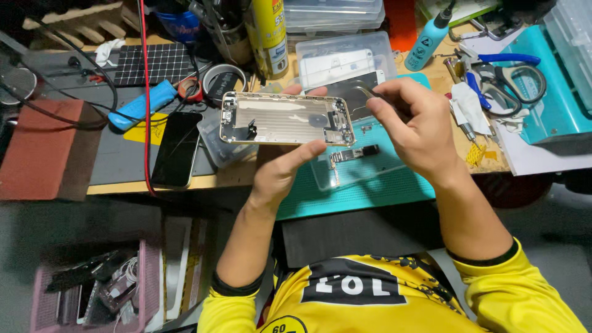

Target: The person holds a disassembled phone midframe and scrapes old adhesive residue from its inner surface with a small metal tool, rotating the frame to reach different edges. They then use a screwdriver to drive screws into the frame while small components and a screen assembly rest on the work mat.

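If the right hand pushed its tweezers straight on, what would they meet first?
Probably the right end of the open phone housing held by the left hand; the right hand aims the tweezers leftward at it, though depth is unclear.

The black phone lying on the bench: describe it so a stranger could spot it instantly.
Start at the grey mat left of the left hand. The black phone lies there flat, screen dark, beside a red cable. Unlike the opened phone housing, it is whole.

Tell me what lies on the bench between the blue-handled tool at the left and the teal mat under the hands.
In the head view, a black phone lies face up on the grey pad, between the blue-handled tool and the teal mat; a red cable crosses beside it.
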The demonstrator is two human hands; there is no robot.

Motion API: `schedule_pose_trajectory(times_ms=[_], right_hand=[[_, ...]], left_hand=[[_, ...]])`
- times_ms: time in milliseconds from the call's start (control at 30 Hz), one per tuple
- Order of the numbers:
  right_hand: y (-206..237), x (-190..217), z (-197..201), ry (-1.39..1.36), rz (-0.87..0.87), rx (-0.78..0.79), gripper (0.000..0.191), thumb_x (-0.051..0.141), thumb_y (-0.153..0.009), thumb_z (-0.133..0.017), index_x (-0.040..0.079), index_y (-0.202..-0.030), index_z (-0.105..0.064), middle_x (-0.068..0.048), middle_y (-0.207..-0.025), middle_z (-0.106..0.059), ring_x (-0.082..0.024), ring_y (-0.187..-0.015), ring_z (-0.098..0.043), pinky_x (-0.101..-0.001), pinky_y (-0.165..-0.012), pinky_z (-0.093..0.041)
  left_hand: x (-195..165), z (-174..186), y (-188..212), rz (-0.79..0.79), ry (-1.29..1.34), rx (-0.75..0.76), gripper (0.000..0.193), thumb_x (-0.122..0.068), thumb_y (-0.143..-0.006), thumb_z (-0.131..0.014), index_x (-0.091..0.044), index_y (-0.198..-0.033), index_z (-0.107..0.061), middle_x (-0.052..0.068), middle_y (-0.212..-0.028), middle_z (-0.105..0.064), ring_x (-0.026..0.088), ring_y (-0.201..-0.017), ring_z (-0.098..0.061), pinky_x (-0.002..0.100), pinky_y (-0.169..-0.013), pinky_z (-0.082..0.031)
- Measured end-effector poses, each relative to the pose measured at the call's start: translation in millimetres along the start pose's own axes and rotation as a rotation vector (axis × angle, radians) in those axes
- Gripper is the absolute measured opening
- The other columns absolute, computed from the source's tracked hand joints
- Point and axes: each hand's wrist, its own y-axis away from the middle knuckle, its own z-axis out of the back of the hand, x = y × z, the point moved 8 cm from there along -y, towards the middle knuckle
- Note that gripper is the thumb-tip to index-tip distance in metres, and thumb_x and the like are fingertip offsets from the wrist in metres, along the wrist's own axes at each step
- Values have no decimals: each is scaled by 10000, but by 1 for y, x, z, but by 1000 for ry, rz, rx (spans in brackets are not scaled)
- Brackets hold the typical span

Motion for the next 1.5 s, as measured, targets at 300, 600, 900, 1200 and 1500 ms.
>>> schedule_pose_trajectory(times_ms=[300, 600, 900, 1200, 1500], right_hand=[[-4, -22, -45, -739, -356, 126, 386, 102, -983, -710, -17, -1334, -605, 35, -789, -590, 0, -556, -421, -197, -454, -277], [-18, -27, -31, -863, -365, 139, 229, 112, -1048, -650, -35, -1220, -681, -7, -796, -634, -28, -569, -463, -196, -483, -292], [-27, -27, -36, -821, -349, 337, 222, 104, -1067, -605, -60, -1193, -686, -49, -921, -703, -66, -734, -611, -219, -634, -473], [-30, -19, -46, -730, -345, 478, 223, 147, -1075, -608, -33, -1157, -713, -26, -820, -668, -17, -585, -539, -165, -469, -373], [-44, -18, -28, -472, -152, 242, 228, 119, -1107, -578, 17, -1292, -663, 56, -884, -616, 2, -735, -532, -165, -578, -411]], left_hand=[[6, -5, -4, -156, -133, -219, 809, 73, -935, -742, -25, -1577, -259, 158, -1592, -442, 259, -1406, -532, 416, -1201, -480], [31, 3, -3, 92, -39, -92, 767, -192, -1024, -588, -113, -1630, -125, 134, -1410, -554, 258, -1157, -631, 389, -918, -571], [39, -47, 18, 373, 771, 269, 894, -723, -1098, -378, 29, -1580, -364, 369, -1402, -541, 406, -1263, -628, 517, -1099, -544], [41, -58, 21, 303, 631, 281, 969, -626, -947, -690, -8, -1587, -307, 304, -1529, -458, 329, -1380, -525, 456, -1157, -451], [31, -27, 7, 239, 423, 161, 898, -340, -968, -759, -118, -1661, -231, 200, -1554, -473, 295, -1408, -523, 456, -1204, -458]])
